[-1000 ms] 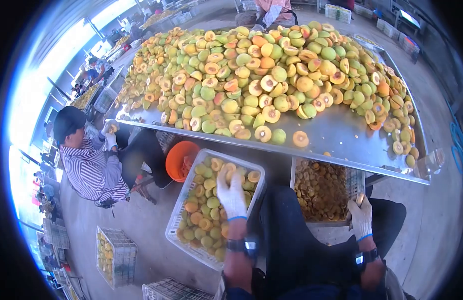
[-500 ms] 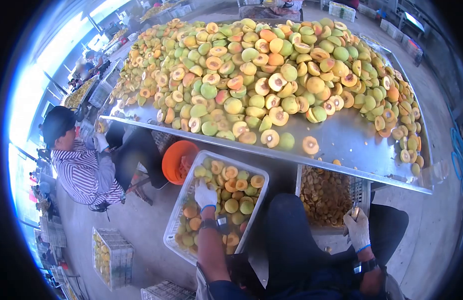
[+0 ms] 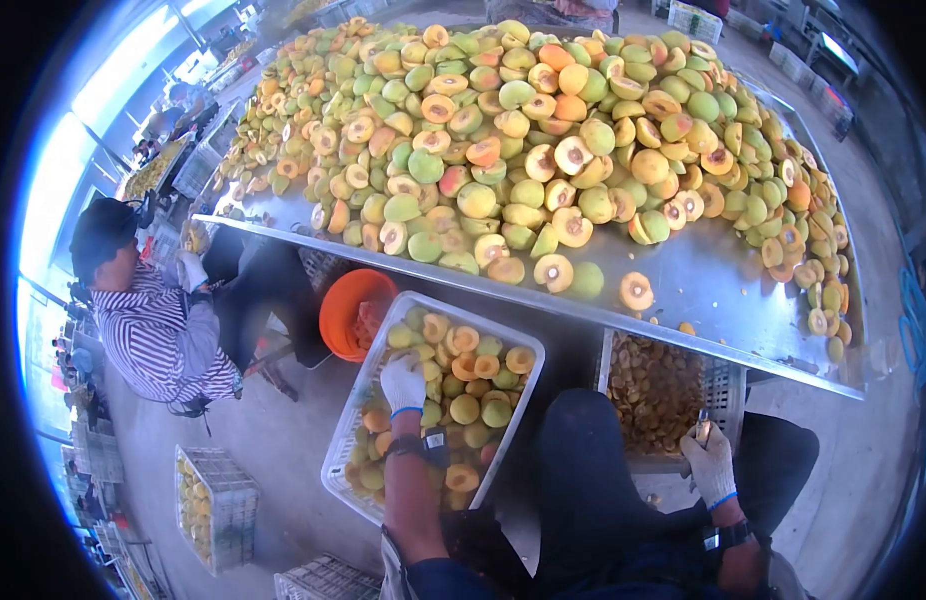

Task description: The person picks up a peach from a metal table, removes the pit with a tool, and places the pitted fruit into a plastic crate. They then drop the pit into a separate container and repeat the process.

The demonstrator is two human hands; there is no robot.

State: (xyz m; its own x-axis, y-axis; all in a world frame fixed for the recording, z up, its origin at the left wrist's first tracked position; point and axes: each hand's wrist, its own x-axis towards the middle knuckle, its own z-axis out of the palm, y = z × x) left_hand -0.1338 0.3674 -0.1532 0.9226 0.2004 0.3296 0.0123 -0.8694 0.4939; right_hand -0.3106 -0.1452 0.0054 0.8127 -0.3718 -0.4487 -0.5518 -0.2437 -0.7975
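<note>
A white plastic crate (image 3: 536, 395) of halved and whole-looking yellow-green peaches (image 3: 465, 408) stands before me on the left. My left hand (image 3: 404, 384), in a white glove, reaches into its upper left part among the fruit; its fingertips are hidden. My right hand (image 3: 712, 464), also gloved, is closed around a short tool with a metal end (image 3: 703, 424), whose kind I cannot make out. Under that hand and beyond it is a second crate (image 3: 724, 392) holding brown pits and scraps (image 3: 651, 397).
A metal table (image 3: 683, 290) piled with peach halves (image 3: 503, 150) spans the far side. An orange bucket (image 3: 348, 315) stands beside the left crate. A person in a striped shirt (image 3: 161, 335) sits at left, near another fruit crate (image 3: 226, 510).
The view has shifted slightly. My left hand has moved a little up and left within the crate, and its fingers show less. The right hand keeps its hold on the tool.
</note>
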